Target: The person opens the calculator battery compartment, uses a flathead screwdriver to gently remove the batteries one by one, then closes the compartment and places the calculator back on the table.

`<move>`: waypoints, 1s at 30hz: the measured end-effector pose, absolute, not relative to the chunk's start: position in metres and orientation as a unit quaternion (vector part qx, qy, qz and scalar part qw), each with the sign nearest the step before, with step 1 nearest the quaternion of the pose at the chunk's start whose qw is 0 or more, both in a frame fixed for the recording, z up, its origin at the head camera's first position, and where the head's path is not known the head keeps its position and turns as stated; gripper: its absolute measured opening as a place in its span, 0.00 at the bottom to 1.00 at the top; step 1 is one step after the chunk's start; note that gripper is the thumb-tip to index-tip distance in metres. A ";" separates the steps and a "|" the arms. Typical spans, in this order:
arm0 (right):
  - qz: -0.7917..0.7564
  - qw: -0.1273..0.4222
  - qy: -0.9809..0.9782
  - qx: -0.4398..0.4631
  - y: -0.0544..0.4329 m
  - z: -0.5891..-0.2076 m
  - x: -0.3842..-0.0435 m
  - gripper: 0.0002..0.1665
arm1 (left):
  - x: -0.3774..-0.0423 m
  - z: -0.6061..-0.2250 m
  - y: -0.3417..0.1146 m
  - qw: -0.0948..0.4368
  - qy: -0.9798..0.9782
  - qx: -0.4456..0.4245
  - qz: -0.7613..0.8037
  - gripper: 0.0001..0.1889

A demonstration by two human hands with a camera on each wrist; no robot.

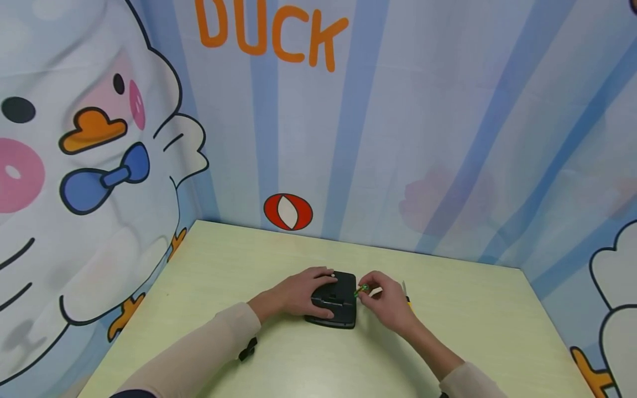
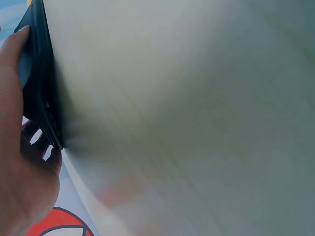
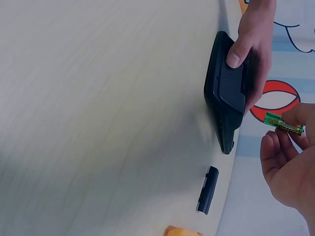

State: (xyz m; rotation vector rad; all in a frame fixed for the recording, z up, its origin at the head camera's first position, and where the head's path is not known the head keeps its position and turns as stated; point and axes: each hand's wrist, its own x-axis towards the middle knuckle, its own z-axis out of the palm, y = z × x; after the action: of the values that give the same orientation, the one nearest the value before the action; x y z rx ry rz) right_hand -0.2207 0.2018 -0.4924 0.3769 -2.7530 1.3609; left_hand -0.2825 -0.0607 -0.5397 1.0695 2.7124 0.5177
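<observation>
A flat black device with a raised, stepped top (image 1: 342,298) lies on the table. My left hand (image 1: 302,292) grips it from the left, with the thumb near its front edge and the fingers toward the back; the right wrist view shows the thumb (image 3: 235,60) on its top. Just off the device's right edge, my right hand (image 1: 389,303) pinches a small green battery (image 3: 284,124) between thumb and fingertips. A narrow black cover piece (image 3: 208,191) lies apart from the device. The device's underside is hidden.
A tool with a metal tip and yellow handle (image 1: 408,302) lies behind my right hand, mostly covered by it. The pale table (image 1: 239,246) meets a printed curtain (image 1: 378,138) at the back and sides. A small dark object (image 1: 247,350) shows beside my left sleeve.
</observation>
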 end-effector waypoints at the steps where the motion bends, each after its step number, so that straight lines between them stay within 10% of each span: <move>1: 0.440 0.025 -0.889 0.122 0.203 -0.492 -0.221 0.09 | -0.282 -0.540 -0.061 0.090 0.912 0.359 0.175 0.48; 30: 0.453 0.020 -0.885 0.103 0.227 -0.496 -0.216 0.15 | -0.281 -0.538 -0.061 0.090 0.911 0.362 0.174 0.47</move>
State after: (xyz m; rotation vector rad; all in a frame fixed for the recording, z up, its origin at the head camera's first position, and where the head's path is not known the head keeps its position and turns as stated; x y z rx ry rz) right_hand -0.2160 0.2269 -0.4959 0.3197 -2.7460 1.4041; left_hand -0.2813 -0.0615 -0.5382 1.0754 2.7098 0.5178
